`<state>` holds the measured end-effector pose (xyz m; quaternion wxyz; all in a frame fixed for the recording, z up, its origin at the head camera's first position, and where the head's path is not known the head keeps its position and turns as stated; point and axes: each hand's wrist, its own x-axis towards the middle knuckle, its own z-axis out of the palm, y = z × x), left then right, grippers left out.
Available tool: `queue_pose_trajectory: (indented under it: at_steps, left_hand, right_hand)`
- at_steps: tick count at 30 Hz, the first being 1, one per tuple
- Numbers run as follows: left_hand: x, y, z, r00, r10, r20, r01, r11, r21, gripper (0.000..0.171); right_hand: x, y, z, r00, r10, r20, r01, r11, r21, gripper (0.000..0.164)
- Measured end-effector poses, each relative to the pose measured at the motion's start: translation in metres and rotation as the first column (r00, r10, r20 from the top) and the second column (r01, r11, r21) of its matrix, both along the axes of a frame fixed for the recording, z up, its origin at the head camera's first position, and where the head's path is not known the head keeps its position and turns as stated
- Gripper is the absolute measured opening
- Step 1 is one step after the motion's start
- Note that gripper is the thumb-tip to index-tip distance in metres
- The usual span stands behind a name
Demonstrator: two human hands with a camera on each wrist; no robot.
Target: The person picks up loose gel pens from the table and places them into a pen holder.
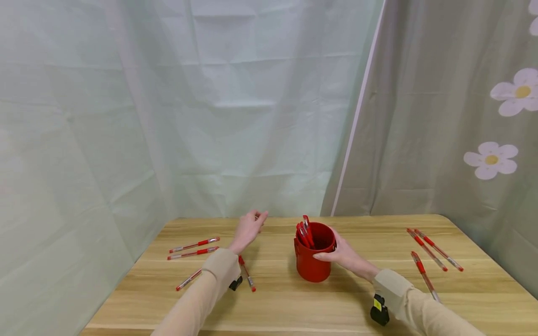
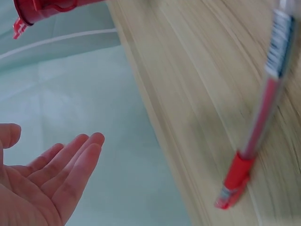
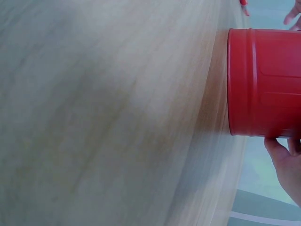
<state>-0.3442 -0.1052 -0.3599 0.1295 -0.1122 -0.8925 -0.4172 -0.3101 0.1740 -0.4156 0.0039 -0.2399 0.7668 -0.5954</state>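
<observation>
A red metal pail (image 1: pixel 313 263) stands on the wooden table, with several red pens (image 1: pixel 306 233) leaning inside it. My right hand (image 1: pixel 342 254) grips the pail's right side near the rim, the thumb across its front. In the right wrist view the pail (image 3: pixel 273 82) appears sideways, with part of the right hand (image 3: pixel 289 165) against it. My left hand (image 1: pixel 248 228) hovers left of the pail, holding nothing. In the left wrist view the fingers of the left hand (image 2: pixel 56 183) are loosely extended, apart from a nearby red pen (image 2: pixel 258 127) on the table.
Several red pens (image 1: pixel 195 252) lie on the table's left part, one of them (image 1: pixel 247 274) beside my left forearm. Three more pens (image 1: pixel 425 275) lie at the right. Behind the table hang a pale curtain (image 1: pixel 252 116) and a grey one with flowers (image 1: pixel 420 116).
</observation>
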Motion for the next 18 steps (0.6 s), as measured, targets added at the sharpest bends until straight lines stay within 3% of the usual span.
queue_pose_trajectory:
  at_steps: [10,18]
  left_hand:
    - [0.005,-0.018,0.001,0.995,0.076,0.064,-0.069,0.992,-0.103,0.037]
    - [0.009,-0.026,-0.003,0.985,0.132,0.111,-0.105,0.970,-0.221,0.035]
  right_hand:
    - [0.001,0.000,0.001,1.000,0.001,0.003,-0.001,1.000,-0.004,0.074]
    - [0.019,-0.005,0.024,1.000,0.026,0.016,-0.026,1.000,-0.006,0.074]
